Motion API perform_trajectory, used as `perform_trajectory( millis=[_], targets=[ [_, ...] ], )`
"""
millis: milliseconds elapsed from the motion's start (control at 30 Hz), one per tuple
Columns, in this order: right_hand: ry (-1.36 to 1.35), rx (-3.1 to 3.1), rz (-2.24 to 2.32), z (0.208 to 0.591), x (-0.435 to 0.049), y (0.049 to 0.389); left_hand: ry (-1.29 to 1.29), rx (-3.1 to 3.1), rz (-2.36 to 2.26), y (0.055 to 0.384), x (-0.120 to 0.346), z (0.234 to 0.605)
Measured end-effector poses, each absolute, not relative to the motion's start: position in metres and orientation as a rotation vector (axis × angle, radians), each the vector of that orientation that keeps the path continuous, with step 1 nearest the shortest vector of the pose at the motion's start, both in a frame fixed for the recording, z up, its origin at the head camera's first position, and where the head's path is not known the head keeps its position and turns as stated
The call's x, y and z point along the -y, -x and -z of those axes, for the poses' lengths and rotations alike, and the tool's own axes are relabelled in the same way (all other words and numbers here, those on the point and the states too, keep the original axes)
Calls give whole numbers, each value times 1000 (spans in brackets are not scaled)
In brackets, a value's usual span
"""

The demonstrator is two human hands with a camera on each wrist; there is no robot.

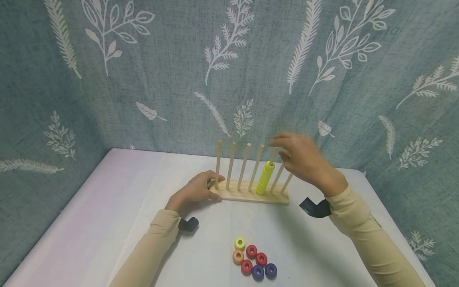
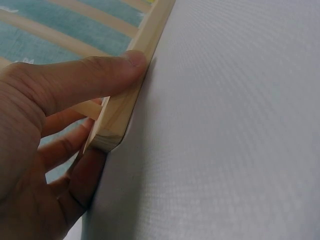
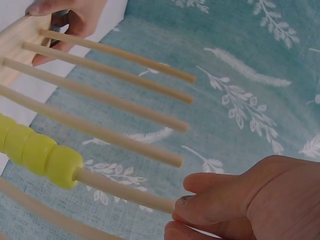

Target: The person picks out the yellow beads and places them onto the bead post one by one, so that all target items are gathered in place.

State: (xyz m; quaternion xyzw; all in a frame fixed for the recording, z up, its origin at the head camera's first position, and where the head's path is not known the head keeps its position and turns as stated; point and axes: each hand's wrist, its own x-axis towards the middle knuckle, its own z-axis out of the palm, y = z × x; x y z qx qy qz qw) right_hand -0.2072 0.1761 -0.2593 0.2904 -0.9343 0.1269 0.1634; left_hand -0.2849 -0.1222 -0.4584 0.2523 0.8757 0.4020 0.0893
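Observation:
A wooden peg stand (image 1: 233, 194) with several upright rods stands towards the back of the white table. My left hand (image 1: 195, 188) grips the left end of its base. In the left wrist view the thumb (image 2: 95, 75) presses on the front of the base while other fingers reach behind and under the end. Yellow rings (image 1: 264, 179) are stacked on one rod, right of the middle. By that rod's upper end is my right hand (image 1: 301, 159), fingers loosely bent, with no ring visible in them. In the right wrist view, its fingers (image 3: 210, 205) hide the rod's tip.
Nearer the front lie several loose rings: a yellow ring (image 1: 240, 248), an orange ring (image 1: 238, 262), red rings (image 1: 246, 272) and dark blue rings (image 1: 271, 276). A blue-green curtain (image 1: 172, 79) with white leaf prints surrounds the back and sides of the table (image 1: 201, 247).

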Motion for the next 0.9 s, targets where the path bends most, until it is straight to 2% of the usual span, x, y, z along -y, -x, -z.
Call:
perform_trajectory(
  millis=[500, 900],
  targets=[
    [-851, 2609, -338, 260, -174, 186, -767, -2609, -1184, 284, 122, 457],
    [-980, 2572, -372, 278, -166, 169, -766, -2627, -1155, 283, 121, 455]
  ],
)
